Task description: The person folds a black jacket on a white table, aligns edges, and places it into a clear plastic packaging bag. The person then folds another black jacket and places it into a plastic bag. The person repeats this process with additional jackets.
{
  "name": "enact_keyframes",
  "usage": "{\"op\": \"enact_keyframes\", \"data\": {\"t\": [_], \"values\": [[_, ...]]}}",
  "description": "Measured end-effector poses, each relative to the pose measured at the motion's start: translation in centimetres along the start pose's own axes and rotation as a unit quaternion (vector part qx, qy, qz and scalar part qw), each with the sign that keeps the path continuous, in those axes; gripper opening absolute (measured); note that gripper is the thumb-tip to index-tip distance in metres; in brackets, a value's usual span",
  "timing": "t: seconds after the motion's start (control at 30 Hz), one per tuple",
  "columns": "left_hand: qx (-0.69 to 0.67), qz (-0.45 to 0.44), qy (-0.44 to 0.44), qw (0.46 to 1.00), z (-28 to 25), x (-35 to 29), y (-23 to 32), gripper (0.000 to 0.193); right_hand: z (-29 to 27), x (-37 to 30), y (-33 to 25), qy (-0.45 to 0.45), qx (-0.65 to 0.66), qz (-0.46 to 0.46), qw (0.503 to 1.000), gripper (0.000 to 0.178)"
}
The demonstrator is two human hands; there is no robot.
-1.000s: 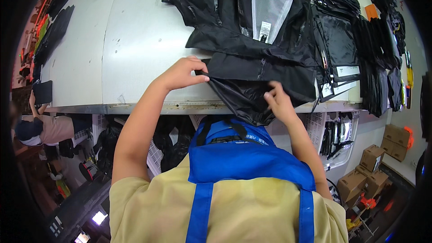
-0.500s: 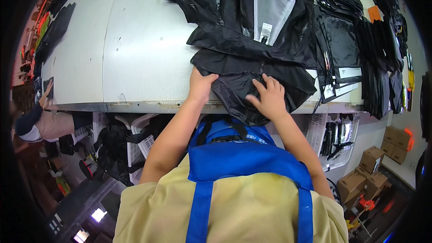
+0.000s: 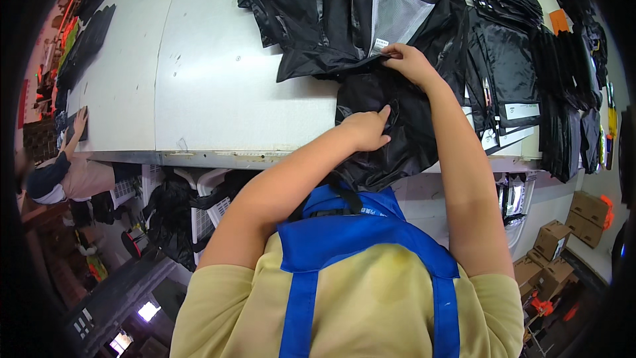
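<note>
A black garment (image 3: 311, 20) with a pale mesh lining (image 3: 401, 14) and a small white label lies spread over the far middle of the table. At its near hem, beside the label, my right hand (image 3: 409, 65) pinches the edge between thumb and fingers. Nearer to me, a black fabric section (image 3: 381, 166) drapes over the table's front edge. My left hand (image 3: 366, 130) rests on this section, index finger stretched out and thumb apart; its other fingers are partly hidden.
The white table (image 3: 218, 86) has a metal front edge. Stacked black packets (image 3: 507, 73) and an orange item (image 3: 558, 21) are at the right. White crates (image 3: 205, 219) stand below. Another person (image 3: 56, 176) works at the far left; cardboard boxes (image 3: 550, 237) sit lower right.
My right hand has moved up and grasped the garment's hem. My left hand has left the fabric's left edge and moved right onto its middle. The near section has shifted right and bunched together.
</note>
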State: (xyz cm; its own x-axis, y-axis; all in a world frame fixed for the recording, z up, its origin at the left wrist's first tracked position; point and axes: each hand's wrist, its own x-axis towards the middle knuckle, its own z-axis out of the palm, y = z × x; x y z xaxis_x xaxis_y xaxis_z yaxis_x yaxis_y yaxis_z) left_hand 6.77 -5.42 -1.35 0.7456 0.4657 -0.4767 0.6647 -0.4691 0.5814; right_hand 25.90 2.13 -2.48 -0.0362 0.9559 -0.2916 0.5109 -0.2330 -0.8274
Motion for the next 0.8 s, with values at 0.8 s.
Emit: {"op": "enact_keyframes", "data": {"t": [0.8], "values": [[-0.102, 0.144, 0.193, 0.965, -0.4, -3.5, -8.3, 0.029, 9.0, -14.9, -0.6, 0.012, -0.286, -0.156, 0.945, 0.041]]}}
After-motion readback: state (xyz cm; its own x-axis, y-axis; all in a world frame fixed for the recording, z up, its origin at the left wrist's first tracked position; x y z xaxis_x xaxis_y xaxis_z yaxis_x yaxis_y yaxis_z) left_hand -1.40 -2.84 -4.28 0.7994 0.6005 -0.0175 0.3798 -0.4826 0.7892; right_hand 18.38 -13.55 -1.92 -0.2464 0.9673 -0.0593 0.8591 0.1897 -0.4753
